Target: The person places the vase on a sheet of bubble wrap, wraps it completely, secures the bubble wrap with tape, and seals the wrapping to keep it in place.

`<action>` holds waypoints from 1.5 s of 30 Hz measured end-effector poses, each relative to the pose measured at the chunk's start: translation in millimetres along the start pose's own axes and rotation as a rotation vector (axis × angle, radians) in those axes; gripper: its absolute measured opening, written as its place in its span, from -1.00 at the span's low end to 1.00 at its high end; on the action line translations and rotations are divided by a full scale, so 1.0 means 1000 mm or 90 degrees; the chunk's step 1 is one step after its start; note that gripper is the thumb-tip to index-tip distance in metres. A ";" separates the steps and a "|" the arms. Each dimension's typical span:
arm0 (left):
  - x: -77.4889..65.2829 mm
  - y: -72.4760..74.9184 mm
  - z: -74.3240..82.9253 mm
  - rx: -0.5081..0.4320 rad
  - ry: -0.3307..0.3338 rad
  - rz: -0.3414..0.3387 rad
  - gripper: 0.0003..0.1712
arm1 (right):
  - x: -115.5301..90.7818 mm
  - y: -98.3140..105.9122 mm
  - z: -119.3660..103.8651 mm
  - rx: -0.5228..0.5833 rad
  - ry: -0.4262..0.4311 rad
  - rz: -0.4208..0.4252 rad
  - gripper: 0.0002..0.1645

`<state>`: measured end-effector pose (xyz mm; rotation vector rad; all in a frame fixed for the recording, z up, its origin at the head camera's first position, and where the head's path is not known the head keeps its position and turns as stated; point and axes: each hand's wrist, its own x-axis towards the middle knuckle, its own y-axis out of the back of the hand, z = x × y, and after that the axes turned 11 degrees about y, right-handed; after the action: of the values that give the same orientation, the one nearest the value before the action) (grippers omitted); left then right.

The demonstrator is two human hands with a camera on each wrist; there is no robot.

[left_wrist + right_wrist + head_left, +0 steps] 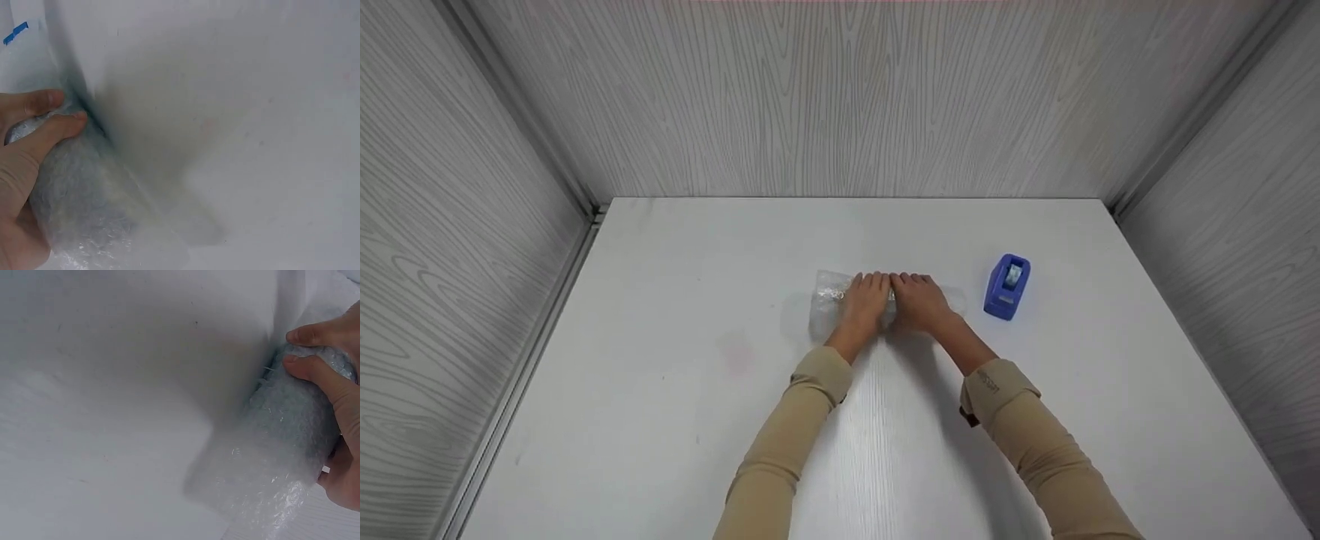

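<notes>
A bundle of clear bubble wrap [826, 306] lies crosswise on the white table, its layers rolled up around something that I cannot make out. My left hand [864, 304] grips its middle, fingers over the top and thumb on the near side. Right beside it, my right hand [919, 301] holds the roll the same way, and the two hands almost touch. In the left wrist view the left thumb [59, 128] presses into the bubble wrap [84, 197]. The right wrist view shows the right thumb [309, 368] against the bubble wrap [270, 439], whose loose end spreads past the hand.
A blue tape dispenser [1007, 287] with a roll of tape stands on the table [660, 390] to the right of the bundle. Pale wood-grain panels [840, 97] enclose the table at the back and on both sides.
</notes>
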<state>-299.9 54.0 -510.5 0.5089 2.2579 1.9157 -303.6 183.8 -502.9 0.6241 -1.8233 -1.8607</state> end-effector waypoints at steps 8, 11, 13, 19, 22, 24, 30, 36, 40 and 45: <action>0.002 0.003 -0.007 -0.015 -0.026 0.027 -0.43 | -0.004 -0.006 -0.005 -0.021 -0.017 0.020 0.15; 0.003 0.003 -0.009 -0.024 -0.029 -0.008 -0.36 | -0.006 -0.012 -0.005 -0.032 -0.002 0.060 0.13; 0.003 0.004 -0.011 -0.031 -0.027 -0.037 -0.28 | -0.008 -0.016 -0.006 -0.032 0.007 0.086 0.12; 0.002 0.010 -0.014 -0.057 -0.033 -0.090 -0.25 | -0.012 -0.019 -0.008 -0.030 0.016 0.114 0.07; 0.004 0.014 -0.016 -0.080 -0.025 -0.122 -0.21 | -0.011 -0.018 -0.008 -0.040 0.025 0.116 0.06; 0.005 0.016 -0.018 -0.090 -0.022 -0.144 -0.17 | -0.011 -0.018 -0.006 -0.050 0.042 0.126 0.03; 0.002 0.015 -0.017 -0.075 -0.034 -0.134 -0.19 | -0.010 -0.017 0.001 -0.034 0.093 0.152 -0.06; -0.007 0.010 -0.010 -0.002 -0.043 0.003 -0.34 | -0.011 -0.007 0.009 0.030 0.113 0.107 0.01; -0.011 0.009 -0.005 0.010 -0.040 -0.007 -0.12 | -0.009 -0.004 0.015 0.086 0.128 0.039 0.05; -0.013 0.012 -0.003 0.016 -0.046 -0.035 -0.05 | -0.008 0.004 0.019 0.116 0.120 -0.042 0.01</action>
<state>-286.8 48.7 -499.3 0.5056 2.2298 1.8154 -309.1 204.1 -498.2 0.9031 -1.8795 -1.6252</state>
